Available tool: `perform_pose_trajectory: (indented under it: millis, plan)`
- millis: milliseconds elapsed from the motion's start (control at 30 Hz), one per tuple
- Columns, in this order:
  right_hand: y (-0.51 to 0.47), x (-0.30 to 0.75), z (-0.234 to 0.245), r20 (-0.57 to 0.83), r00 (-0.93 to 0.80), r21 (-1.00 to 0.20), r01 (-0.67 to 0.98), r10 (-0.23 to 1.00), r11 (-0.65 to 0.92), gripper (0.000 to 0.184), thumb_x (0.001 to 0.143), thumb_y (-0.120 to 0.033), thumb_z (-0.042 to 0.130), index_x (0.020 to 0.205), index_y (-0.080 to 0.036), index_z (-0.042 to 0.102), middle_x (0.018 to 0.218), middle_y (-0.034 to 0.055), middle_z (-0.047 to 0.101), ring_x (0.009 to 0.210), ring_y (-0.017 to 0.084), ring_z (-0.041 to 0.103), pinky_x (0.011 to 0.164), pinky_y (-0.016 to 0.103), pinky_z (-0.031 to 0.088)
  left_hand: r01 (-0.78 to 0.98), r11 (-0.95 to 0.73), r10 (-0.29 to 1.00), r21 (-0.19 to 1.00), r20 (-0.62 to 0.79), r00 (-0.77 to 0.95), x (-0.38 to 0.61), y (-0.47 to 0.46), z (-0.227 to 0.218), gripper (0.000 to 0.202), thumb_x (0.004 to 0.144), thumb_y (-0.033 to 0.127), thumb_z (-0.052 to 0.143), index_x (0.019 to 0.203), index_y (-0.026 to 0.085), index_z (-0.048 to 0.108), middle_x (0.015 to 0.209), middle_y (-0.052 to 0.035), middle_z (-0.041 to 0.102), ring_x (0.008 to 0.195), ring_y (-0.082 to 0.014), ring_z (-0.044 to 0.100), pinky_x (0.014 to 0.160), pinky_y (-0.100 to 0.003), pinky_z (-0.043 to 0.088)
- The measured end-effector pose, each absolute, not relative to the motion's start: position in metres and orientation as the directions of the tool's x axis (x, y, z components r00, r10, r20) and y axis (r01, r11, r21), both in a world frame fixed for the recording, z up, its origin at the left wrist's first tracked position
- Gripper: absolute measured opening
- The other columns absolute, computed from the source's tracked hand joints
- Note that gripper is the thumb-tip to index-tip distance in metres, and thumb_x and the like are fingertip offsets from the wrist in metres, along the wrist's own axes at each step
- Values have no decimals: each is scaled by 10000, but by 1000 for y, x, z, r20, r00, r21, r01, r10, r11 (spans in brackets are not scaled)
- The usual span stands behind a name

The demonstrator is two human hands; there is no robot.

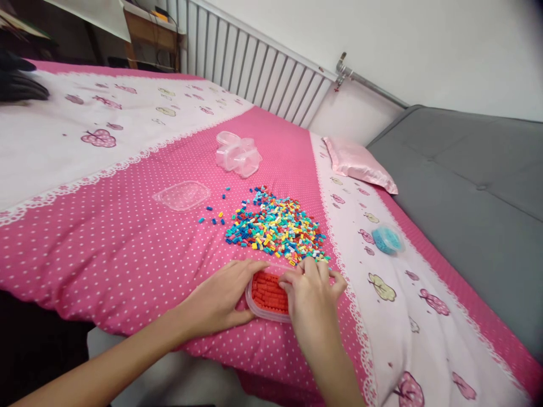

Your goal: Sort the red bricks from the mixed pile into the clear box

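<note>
A clear plastic container (250,302) sits on the bed near its front edge, with red toy bricks (269,293) packed in rows inside. My left hand (224,294) grips its left side, fingers along the far edge and thumb at the near corner. Over the right part of the container, my right hand (311,291) has its fingers curled and pinched together; whatever is between the fingertips is hidden. Just beyond both hands spreads a pile of small mixed-colour toy bricks (280,223), several of them strayed to the left.
A clear lid (183,196) lies flat left of the pile. Farther back are clear empty containers (238,154). To the right stand a container of light-blue pieces (387,240) and a pink pillow (358,164). A grey headboard (475,192) borders the bed; a black glove-like shape (21,79) shows far left.
</note>
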State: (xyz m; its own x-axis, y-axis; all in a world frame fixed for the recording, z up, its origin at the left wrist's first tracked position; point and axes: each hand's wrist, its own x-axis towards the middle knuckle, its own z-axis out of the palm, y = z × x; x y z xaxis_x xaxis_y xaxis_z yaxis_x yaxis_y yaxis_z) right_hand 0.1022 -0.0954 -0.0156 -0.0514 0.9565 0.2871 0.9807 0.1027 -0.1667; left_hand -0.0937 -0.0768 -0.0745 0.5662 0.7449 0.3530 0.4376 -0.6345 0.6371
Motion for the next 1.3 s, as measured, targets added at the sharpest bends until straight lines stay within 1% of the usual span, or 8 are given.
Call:
perform_pose_trajectory:
  millis: [333, 500, 667, 833, 967, 1067, 1167, 1300]
  plan:
    - [-95, 103, -13, 269, -53, -196, 975, 962, 109, 192, 868, -138, 768, 770, -300, 801, 925, 61, 637, 1015, 296, 526, 965, 530, 278, 439, -627, 749, 643, 345, 565, -94, -77, -74, 705, 821, 195, 688, 1455, 227, 382, 1375, -106, 614, 1232, -302, 608, 1067, -469, 494]
    - [-94, 103, -13, 272, -78, -212, 967, 959, 139, 205, 879, -152, 755, 776, -322, 804, 912, 57, 629, 985, 288, 529, 951, 524, 285, 439, -628, 749, 642, 345, 566, -94, -77, -73, 698, 812, 183, 682, 1444, 222, 386, 1360, -107, 619, 1222, -301, 610, 1064, -472, 496]
    - [-94, 103, -14, 281, -84, -213, 966, 956, 147, 226, 906, -169, 725, 816, -354, 819, 916, 58, 623, 999, 294, 529, 948, 524, 282, 438, -628, 750, 644, 349, 562, -93, -77, -74, 704, 811, 184, 684, 1448, 230, 388, 1359, -103, 621, 1219, -299, 614, 1067, -467, 497]
    - [-94, 107, -14, 276, -106, -226, 959, 955, 172, 248, 901, -162, 738, 879, -393, 825, 917, 37, 630, 971, 266, 547, 956, 508, 278, 434, -637, 743, 637, 358, 565, -94, -77, -75, 700, 829, 199, 693, 1454, 229, 379, 1377, -110, 612, 1240, -299, 605, 1079, -463, 491]
    - [-95, 111, -12, 292, -89, -234, 959, 952, 162, 223, 901, -153, 737, 881, -358, 820, 921, 32, 628, 980, 259, 562, 959, 496, 282, 439, -633, 745, 637, 350, 567, -93, -77, -75, 701, 831, 202, 701, 1449, 232, 372, 1371, -104, 615, 1228, -298, 609, 1063, -466, 500]
    - [-96, 112, -11, 307, -58, -220, 967, 950, 130, 214, 888, -130, 735, 818, -317, 812, 909, 39, 626, 988, 261, 559, 972, 494, 284, 436, -632, 746, 641, 351, 565, -93, -77, -75, 705, 828, 203, 699, 1451, 236, 369, 1378, -104, 611, 1233, -299, 608, 1066, -470, 498]
    - [-96, 112, -11, 277, -63, -196, 973, 959, 120, 230, 896, -131, 713, 768, -299, 803, 898, 51, 626, 988, 269, 547, 971, 500, 290, 441, -630, 749, 639, 350, 563, -93, -77, -74, 709, 818, 187, 693, 1450, 240, 375, 1378, -104, 612, 1232, -300, 609, 1066, -469, 498]
    - [-96, 110, -13, 249, -83, -195, 972, 965, 134, 246, 917, -142, 687, 775, -305, 804, 927, 58, 630, 1004, 271, 539, 977, 508, 291, 442, -629, 749, 639, 348, 563, -93, -77, -72, 705, 811, 182, 686, 1446, 235, 384, 1362, -104, 621, 1214, -301, 617, 1056, -468, 503]
